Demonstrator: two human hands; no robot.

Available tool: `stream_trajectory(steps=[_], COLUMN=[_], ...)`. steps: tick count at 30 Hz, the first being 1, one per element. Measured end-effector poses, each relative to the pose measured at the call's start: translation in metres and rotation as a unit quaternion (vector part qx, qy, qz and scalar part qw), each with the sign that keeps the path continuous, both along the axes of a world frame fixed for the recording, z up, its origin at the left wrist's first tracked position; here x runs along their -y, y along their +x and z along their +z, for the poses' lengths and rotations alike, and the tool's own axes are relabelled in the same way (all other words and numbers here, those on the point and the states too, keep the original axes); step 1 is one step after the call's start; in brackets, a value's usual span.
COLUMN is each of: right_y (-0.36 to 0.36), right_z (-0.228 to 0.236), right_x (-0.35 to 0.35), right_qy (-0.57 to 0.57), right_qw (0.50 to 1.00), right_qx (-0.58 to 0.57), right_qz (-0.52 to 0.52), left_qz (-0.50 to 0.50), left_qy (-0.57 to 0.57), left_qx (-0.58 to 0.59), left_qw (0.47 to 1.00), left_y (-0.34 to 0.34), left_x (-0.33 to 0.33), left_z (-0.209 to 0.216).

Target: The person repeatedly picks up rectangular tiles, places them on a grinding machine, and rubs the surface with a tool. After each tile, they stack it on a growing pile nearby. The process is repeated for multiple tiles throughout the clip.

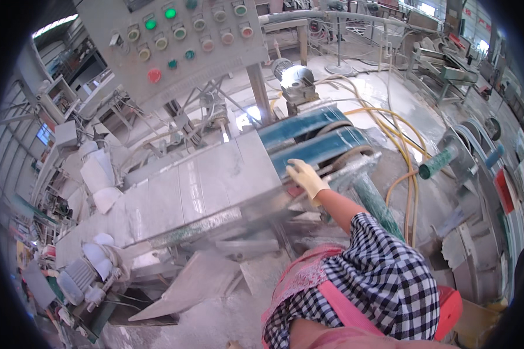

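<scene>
Slabs (204,180) lie just left of the gloved right hand (305,179), their row stretching lengthwise toward lower left — fingers loosely extended at the nearer blue belt (329,146), contact beneath hidden — left hand unseen.

No lettering can be read, even on the control panel (170,50).
</scene>
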State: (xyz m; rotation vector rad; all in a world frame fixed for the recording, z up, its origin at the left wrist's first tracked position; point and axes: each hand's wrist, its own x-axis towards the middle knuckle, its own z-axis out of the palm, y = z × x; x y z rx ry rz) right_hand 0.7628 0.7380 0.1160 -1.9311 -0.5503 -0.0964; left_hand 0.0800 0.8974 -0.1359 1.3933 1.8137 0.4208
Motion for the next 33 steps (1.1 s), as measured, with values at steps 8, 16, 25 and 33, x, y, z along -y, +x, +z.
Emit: stream_trajectory(steps=[8, 16, 25, 33], right_y=[0.080, 0.095, 0.112, 0.043], right_z=[-0.019, -0.008, 0.005, 0.039], right_x=[-0.095, -0.123, -0.130, -0.131], right_qy=[-0.289, -0.348, -0.051, 0.269], right_qw=[0.942, 0.933, 0.973, 0.937], right_qx=[0.170, 0.080, -0.224, -0.195], right_qz=[-0.023, 0.036, -0.038, 0.109], left_qz=[-0.001, -0.014, -0.050, 0.019], left_qy=[-0.017, -0.035, 0.020, 0.085], left_qx=[0.029, 0.086, 0.082, 0.209], left_qw=[0.999, 0.996, 0.995, 0.974], left_y=[0.095, 0.162, 0.160, 0.200], left_x=[-0.004, -0.018, -0.023, -0.039], left_z=[0.006, 0.000, 0.014, 0.113])
